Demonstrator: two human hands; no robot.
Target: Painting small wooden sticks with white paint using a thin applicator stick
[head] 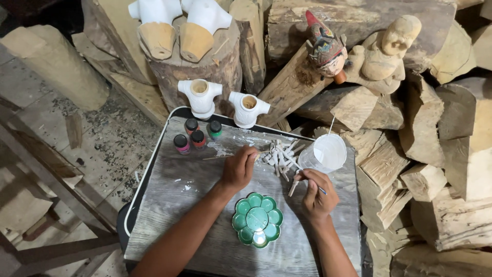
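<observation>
Grey, paint-flecked wood makes the counter, and most of what could go wrong sits on it. At the left, four small paint bottles stand close together just behind the left hand; a backward sweep of that wrist could, I judge, topple them. The left hand is curled down at the edge of a heap of white sticks, fingers closed, though I cannot tell whether it pinches one. Near the front edge lies a green flower-shaped palette between the forearms, where a dropped elbow might smear it. The right hand grips a thin brush and one white stick, close to the heap. Just beyond stands a clear cup of white liquid at the counter's right edge; a nudge would likely spill it onto the logs.
</observation>
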